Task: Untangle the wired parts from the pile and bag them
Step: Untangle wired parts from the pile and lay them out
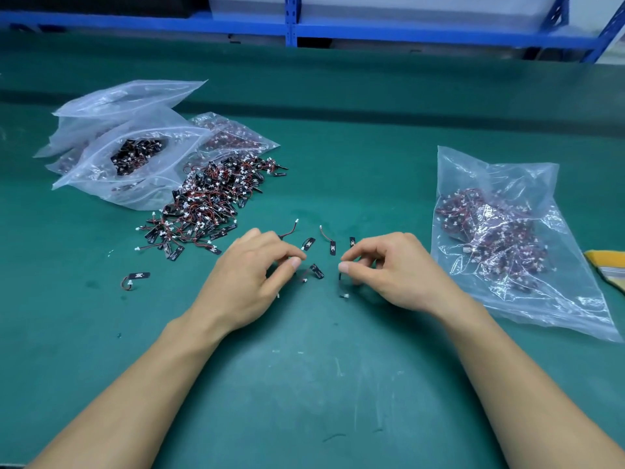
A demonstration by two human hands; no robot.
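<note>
A tangled pile of wired parts [209, 201], small black strips with red-black leads and white plugs, lies on the green mat left of centre. Several single parts are spread in front of me, among them one [333, 247] between my hands and another [317, 270] below it. My left hand [257, 275] has its thumb and forefinger pinched together on a wired part that is mostly hidden; a white plug shows beneath the hand. My right hand [389, 269] pinches a wired part [340, 277] whose lead and plug hang down. A clear bag [500, 231] with parts inside lies to the right.
Several clear zip bags [128, 154] holding parts are stacked at the back left, one with its mouth open. A stray part [138, 275] lies alone at the left. A yellow striped cloth [608, 265] is at the right edge. Blue shelving [291, 28] runs behind the table.
</note>
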